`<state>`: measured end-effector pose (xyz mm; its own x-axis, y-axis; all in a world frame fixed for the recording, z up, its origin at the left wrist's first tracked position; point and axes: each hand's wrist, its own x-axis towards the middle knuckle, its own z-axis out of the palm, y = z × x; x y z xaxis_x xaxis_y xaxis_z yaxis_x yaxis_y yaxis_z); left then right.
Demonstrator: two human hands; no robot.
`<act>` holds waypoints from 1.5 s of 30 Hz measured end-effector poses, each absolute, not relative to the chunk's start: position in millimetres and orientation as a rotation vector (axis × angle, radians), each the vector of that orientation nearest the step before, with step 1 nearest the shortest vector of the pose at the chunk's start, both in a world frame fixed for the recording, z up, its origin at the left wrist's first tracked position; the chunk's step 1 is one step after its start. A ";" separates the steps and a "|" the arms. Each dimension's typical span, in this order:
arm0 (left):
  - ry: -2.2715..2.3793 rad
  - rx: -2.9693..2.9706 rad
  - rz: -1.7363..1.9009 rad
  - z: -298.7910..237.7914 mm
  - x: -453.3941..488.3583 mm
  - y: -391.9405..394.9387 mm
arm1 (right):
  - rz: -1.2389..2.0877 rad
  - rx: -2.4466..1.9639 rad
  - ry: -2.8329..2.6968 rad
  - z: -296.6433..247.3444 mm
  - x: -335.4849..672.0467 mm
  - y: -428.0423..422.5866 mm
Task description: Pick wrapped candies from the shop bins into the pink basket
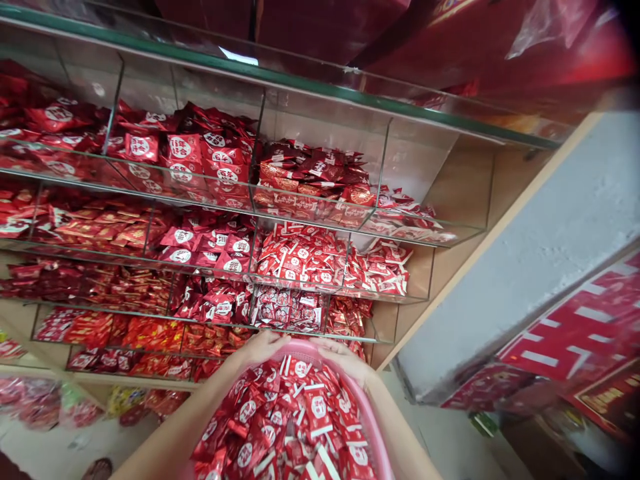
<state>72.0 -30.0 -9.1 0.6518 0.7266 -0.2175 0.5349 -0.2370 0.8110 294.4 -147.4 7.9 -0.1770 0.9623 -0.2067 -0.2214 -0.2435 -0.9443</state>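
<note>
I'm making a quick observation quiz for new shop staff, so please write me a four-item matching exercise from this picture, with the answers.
Column one:
1. Basket
2. Left hand
3. Wall
4. Right hand

Column two:
A. At the far rim, on the left side
B. At the far rim, on the right side
C. Pink, heaped with red-and-white packets
D. Grey, to the right of the shelves

Right pairs: 1-C, 2-A, 3-D, 4-B.

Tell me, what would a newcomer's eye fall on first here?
Probably the pink basket, heaped with red packets, at bottom centre, with the person's left fingers and right fingers on its far rim. Behind it, glass shelves crowded with more such packets fill much of the view. At far right, a red-and-white panel stands out.
</note>
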 end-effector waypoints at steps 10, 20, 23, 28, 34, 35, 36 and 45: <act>1.087 2.116 0.337 7.0 31.4 -26.6 | 1.466 -1.173 -1.159 12.0 264.9 -133.1; 1.222 2.131 0.368 -3.7 -13.2 -14.5 | 1.186 -1.397 -1.381 13.0 240.5 -126.6; 1.233 2.141 0.393 -7.0 -16.5 -10.1 | 0.848 -1.503 -1.624 64.0 240.6 -116.2; 1.240 2.191 0.395 -12.7 -13.5 -2.3 | 0.320 -1.512 -1.877 158.7 230.9 -70.5; 1.217 2.218 0.415 -17.0 -15.3 6.8 | -0.236 -1.852 -2.113 181.4 227.0 -12.2; 1.217 2.218 0.415 -17.0 -16.3 8.2 | -0.252 -1.876 -2.122 180.0 227.9 -7.6; 1.219 2.216 0.417 -16.8 -17.1 9.6 | -0.253 -1.893 -2.133 178.6 229.1 -4.3; 1.228 2.221 0.433 -24.9 -13.5 18.6 | -0.291 -2.035 -2.278 174.0 235.6 9.3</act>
